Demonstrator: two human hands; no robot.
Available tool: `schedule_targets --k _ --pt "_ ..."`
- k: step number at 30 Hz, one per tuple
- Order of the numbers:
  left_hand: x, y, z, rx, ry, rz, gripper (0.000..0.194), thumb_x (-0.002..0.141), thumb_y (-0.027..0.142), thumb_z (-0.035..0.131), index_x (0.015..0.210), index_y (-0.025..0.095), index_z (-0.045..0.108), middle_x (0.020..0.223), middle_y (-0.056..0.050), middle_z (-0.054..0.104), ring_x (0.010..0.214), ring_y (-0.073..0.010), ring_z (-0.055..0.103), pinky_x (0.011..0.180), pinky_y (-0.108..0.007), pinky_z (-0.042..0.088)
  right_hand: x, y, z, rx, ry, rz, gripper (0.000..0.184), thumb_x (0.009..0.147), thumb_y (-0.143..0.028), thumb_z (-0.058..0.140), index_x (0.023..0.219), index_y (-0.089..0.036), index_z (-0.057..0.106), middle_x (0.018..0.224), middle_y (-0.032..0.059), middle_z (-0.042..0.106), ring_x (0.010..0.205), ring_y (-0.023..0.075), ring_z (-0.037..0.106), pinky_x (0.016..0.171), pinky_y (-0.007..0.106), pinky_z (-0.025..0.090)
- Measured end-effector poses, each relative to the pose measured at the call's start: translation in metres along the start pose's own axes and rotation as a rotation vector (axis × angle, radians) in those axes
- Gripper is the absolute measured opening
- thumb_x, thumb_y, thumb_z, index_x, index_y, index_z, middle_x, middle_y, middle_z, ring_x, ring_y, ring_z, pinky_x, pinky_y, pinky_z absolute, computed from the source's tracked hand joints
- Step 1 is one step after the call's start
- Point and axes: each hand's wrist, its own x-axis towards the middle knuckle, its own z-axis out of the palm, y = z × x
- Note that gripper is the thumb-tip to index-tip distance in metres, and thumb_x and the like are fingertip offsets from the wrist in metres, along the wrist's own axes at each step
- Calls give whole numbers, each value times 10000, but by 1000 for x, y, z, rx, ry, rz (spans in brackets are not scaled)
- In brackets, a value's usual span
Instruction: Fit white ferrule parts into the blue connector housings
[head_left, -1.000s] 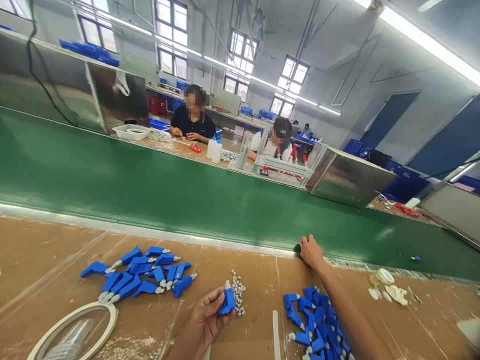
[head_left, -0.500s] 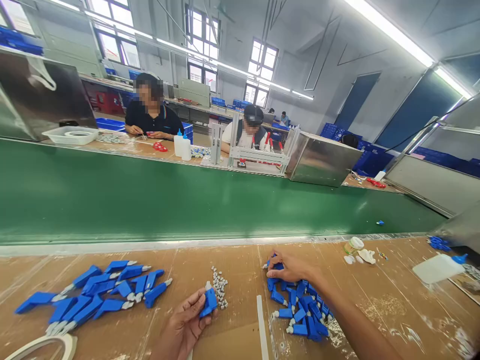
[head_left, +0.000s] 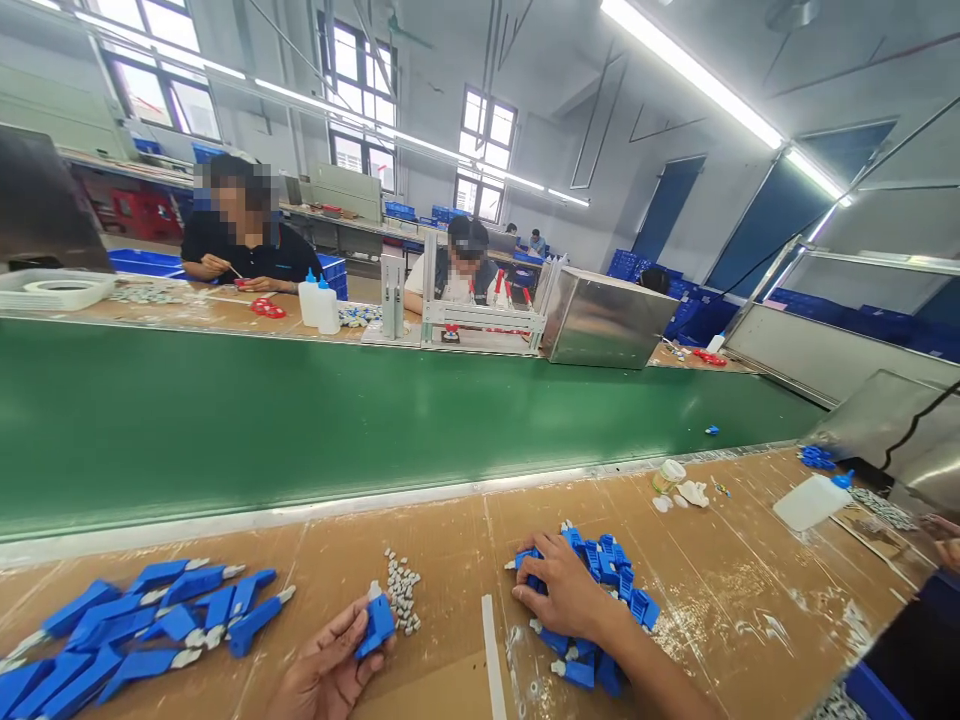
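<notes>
My left hand (head_left: 330,662) grips a blue plastic part (head_left: 377,624) with a pale grey tip pointing up, pinched between thumb and fingers. A small heap of grey pieces (head_left: 403,590) lies just beyond it. My right hand (head_left: 568,592) is bent over the left side of a pile of similar blue parts (head_left: 611,562). Its fingers curl round one blue part (head_left: 529,566), whose pale tip sticks out to the left; the palm hides some of the pile. More blue parts with pale tips (head_left: 157,610) are spread at the left of the table.
A pale strip (head_left: 493,655) lies between the hands on the brown tabletop (head_left: 742,560). To the right are a small jar (head_left: 668,477), white scraps (head_left: 693,493) and a squeeze bottle (head_left: 811,502). A green surface (head_left: 420,420) separates this table from co-workers opposite.
The view has swung right, so the scene sits further left. My right hand has come from the pile's far edge to its left side, with a blue part. My left hand keeps its part.
</notes>
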Motion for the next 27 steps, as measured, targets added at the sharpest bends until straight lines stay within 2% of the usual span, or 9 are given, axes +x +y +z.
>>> schedule_targets --k 2,5,9,12,14,18,23,25,27 --pt "2 -1 -1 -7 -18 -1 336 481 35 833 783 122 715 717 -43 720 575 -185 667 463 -233 562 -2 3 -5 25 -4 -21 126 853 -263 726 978 -249 733 1174 71 667 1121 245 591 973 380 462" --pt "2 -2 -2 -5 -61 15 342 496 35 837 801 118 705 710 -40 713 589 -178 669 484 -227 565 -1 4 -8 43 -20 -62 205 882 -279 689 1085 -284 720 1206 65 668 1133 258 584 1021 431 423" --pt "1 -3 -2 11 -115 73 266 582 69 814 816 109 692 696 -36 691 580 -152 655 488 -206 544 3 2 -7 74 -22 -64 147 882 -167 624 904 -247 746 1097 79 696 1045 274 611 968 472 446" --pt "4 -4 -3 25 -194 108 280 605 148 853 839 108 705 718 -38 694 602 -140 654 526 -201 544 7 -8 -7 108 17 -48 183 857 -138 606 964 -227 725 1191 135 650 1124 330 571 967 535 440" --pt "6 -4 -4 35 -236 121 338 569 219 899 831 104 720 701 -35 689 591 -131 643 510 -187 523 8 -22 -8 145 24 -75 204 866 -145 593 1017 -233 698 1201 132 640 1124 317 576 952 498 467" --pt "8 -3 -3 38 -312 99 409 529 306 935 830 108 740 727 -58 708 570 -112 626 468 -156 466 11 -53 -4 319 60 -190 151 912 -184 539 956 -259 663 1014 74 681 923 241 659 795 368 528" --pt "3 -11 -4 50 -426 104 368 620 361 893 854 111 759 721 -79 707 576 -118 637 502 -162 452 14 -72 15 570 152 -178 157 954 -355 522 981 -276 654 882 63 693 812 243 664 732 369 528" --pt "-1 -17 -5 77 -499 73 390 614 404 889 833 107 764 663 -69 680 532 -110 603 501 -181 436 13 -76 20 791 43 -105 241 939 -469 542 1046 -283 653 934 61 691 852 242 669 773 365 541" --pt "-4 -23 -4 105 -563 35 400 583 424 902 773 102 760 603 -46 637 497 -84 539 494 -180 393 11 -81 22 1060 -142 -46 389 883 -592 580 1111 -282 641 999 65 674 916 253 669 806 364 546"
